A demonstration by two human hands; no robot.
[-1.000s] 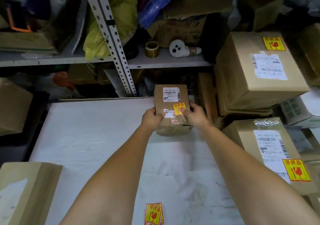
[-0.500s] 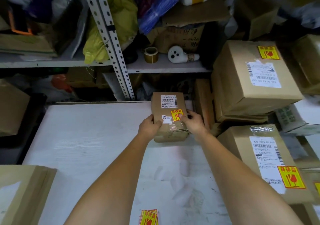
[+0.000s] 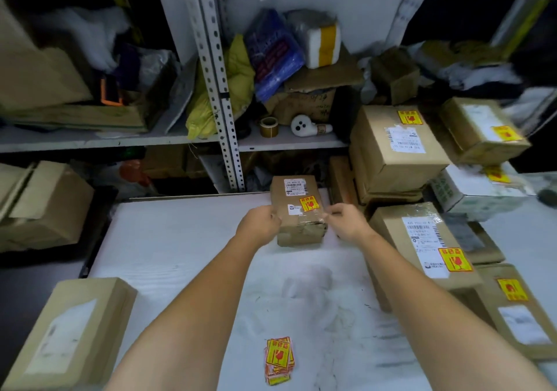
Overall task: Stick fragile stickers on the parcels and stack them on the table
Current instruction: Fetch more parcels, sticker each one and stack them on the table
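A small brown parcel (image 3: 297, 210) lies at the far edge of the white table (image 3: 180, 240). It bears a white address label and a yellow-red fragile sticker (image 3: 309, 203) on top. My left hand (image 3: 259, 222) is curled against the parcel's left side. My right hand (image 3: 346, 219) is loosely curled, with its fingertips just at the parcel's right edge and nothing in it. A small pile of fragile stickers (image 3: 278, 359) lies on the table's near part, between my forearms.
Stickered parcels are stacked at the right: a long box (image 3: 422, 240), a big box (image 3: 398, 146) and others behind. An unstickered box (image 3: 72, 330) sits at the table's near left. Metal shelving (image 3: 220, 89) with bags, a tape roll (image 3: 269, 126) and clutter stands behind.
The camera has tilted up, so more of the shelving shows. My right thumb has come off the sticker and the hand has slid to the parcel's right edge. My left hand has shifted to its left side.
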